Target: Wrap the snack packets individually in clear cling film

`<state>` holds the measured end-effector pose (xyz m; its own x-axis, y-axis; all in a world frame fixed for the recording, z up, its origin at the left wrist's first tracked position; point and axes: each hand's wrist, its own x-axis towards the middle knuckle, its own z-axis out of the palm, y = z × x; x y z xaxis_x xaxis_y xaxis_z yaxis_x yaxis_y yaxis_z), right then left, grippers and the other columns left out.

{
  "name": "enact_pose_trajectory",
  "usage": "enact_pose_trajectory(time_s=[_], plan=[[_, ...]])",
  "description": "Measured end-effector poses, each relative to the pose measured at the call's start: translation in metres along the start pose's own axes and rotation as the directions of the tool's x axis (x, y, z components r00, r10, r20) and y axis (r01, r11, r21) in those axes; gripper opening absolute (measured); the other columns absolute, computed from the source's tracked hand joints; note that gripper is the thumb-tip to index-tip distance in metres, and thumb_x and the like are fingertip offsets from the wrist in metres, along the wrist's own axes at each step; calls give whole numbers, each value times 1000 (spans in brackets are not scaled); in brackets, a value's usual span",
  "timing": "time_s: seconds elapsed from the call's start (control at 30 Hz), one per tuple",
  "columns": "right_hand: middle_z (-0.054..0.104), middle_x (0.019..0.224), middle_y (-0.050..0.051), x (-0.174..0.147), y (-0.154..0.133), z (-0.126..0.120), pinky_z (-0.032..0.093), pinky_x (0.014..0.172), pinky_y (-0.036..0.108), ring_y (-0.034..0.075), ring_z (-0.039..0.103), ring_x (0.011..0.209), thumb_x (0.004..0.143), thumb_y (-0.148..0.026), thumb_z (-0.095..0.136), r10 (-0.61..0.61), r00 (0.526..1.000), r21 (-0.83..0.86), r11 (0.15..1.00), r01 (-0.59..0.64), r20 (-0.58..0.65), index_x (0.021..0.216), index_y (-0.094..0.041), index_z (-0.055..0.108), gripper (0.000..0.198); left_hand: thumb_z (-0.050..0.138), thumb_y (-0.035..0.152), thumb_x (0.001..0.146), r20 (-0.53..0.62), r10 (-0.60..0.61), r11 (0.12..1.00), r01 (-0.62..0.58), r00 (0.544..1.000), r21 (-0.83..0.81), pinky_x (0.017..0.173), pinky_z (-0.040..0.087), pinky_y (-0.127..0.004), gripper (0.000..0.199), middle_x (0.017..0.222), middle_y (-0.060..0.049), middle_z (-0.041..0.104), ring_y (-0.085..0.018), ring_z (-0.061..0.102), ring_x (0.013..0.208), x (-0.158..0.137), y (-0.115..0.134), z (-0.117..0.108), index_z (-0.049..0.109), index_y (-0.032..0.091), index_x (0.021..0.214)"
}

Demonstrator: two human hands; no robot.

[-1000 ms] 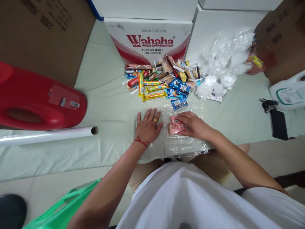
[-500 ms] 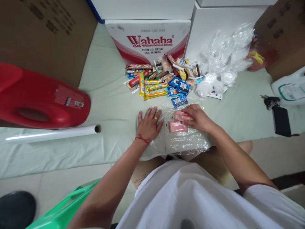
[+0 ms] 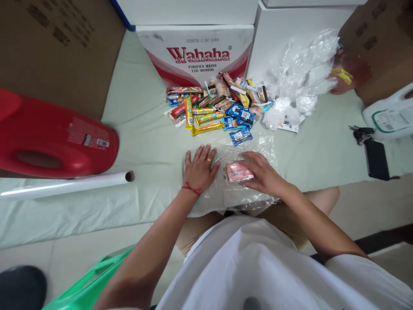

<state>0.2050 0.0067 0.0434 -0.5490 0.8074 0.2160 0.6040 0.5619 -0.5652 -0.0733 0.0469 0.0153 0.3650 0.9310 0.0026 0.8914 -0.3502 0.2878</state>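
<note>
My left hand point(image 3: 198, 170) lies flat with its fingers spread, pressing on the left part of a clear plastic sheet or bag point(image 3: 216, 199) at the table's front edge. On the right part of the plastic rest two pink-wrapped snack packets point(image 3: 238, 172), close against each other. My right hand point(image 3: 263, 174) curves around their right end, fingers along the far side and thumb at the near side. Just beyond the plastic is a blue snack packet point(image 3: 241, 136), at the front of a pile of mixed wrapped snacks point(image 3: 209, 117).
Behind the pile stands a Wahaha water carton point(image 3: 200, 56). Crumpled clear plastic point(image 3: 303, 77) sits to the right, near a white jug point(image 3: 392, 114), keys point(image 3: 363, 134) and a black phone-like object point(image 3: 377, 159). At left are a red jug point(image 3: 58, 137) and a white roll point(image 3: 71, 185).
My right hand has brought the upper pink packet toward me, against the other one, and now spans both. My left hand stays flat on the plastic. The view has shifted slightly.
</note>
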Motion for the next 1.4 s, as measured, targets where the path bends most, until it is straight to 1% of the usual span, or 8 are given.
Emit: enact_pose_trajectory(time_s=[0.13, 0.27, 0.5, 0.77, 1.0, 1.17, 1.27, 1.4], plan=[[54, 150, 17, -44, -19, -19, 47, 115, 60, 36, 52, 141, 97, -44, 72, 22, 992, -40, 999, -27, -121, 158, -31, 43, 69, 37, 45, 107, -32, -24, 999, 23, 999, -38, 128, 18, -69, 58, 174, -13, 34, -33, 32, 162, -3, -4, -5, 46, 25, 161], [57, 150, 17, -103, -21, -14, 42, 120, 69, 38, 54, 141, 93, -48, 77, 36, 999, -159, 986, -39, -25, 161, -31, 41, 79, 47, 44, 104, -239, -9, 996, -12, 971, -85, 130, 22, -63, 62, 171, -19, 38, -34, 30, 162, -28, -14, -8, 45, 20, 161], [60, 146, 16, -136, -6, 10, 51, 112, 69, 36, 62, 132, 100, -26, 66, 131, 985, -237, 959, -154, -111, 160, -35, 42, 65, 62, 25, 98, -190, 467, 880, -474, 864, 8, 134, 15, -61, 48, 145, -2, 70, -26, 58, 145, -91, -27, -2, 62, 46, 141], [60, 142, 18, -114, -17, 14, 56, 105, 62, 38, 61, 129, 96, -34, 72, 220, 929, -102, 960, -259, -297, 165, -31, 32, 79, 54, 40, 100, -283, 240, 934, -301, 928, -193, 127, 31, -62, 59, 153, -17, 59, -34, 48, 152, -82, -15, -16, 44, 27, 156], [68, 126, 15, -104, -21, 19, 53, 100, 58, 35, 62, 116, 99, -30, 68, 179, 940, -213, 946, -246, -290, 155, -29, 49, 60, 59, 73, 92, -375, 78, 982, -137, 924, -133, 130, 22, -62, 92, 157, -24, 49, -42, 38, 155, -43, 65, -32, 33, 18, 161], [72, 108, 11, -108, -24, 24, 53, 91, 53, 32, 61, 106, 101, -21, 57, 225, 938, -198, 939, -281, -265, 128, -30, 72, 33, 59, 45, 99, -223, 151, 979, -177, 963, -101, 123, 26, -59, 52, 137, -18, 65, -38, 52, 138, -8, 97, -29, 61, 19, 143], [73, 103, 9, -109, -24, 23, 54, 88, 53, 31, 61, 101, 100, -20, 57, 227, 930, -163, 946, -281, -291, 122, -32, 75, 31, 58, 33, 98, -158, 85, 982, -109, 984, -152, 106, 41, -57, 22, 108, -13, 72, -35, 59, 118, 16, 84, -24, 76, 22, 103], [72, 101, 8, -110, -25, 20, 55, 86, 54, 30, 62, 96, 100, -21, 57, 239, 915, -113, 951, -289, -326, 117, -32, 75, 27, 55, 32, 98, -174, -159, 945, 98, 972, -312, 90, 48, -46, 24, 86, -8, 70, -28, 62, 94, 39, 48, -28, 71, 23, 83]])
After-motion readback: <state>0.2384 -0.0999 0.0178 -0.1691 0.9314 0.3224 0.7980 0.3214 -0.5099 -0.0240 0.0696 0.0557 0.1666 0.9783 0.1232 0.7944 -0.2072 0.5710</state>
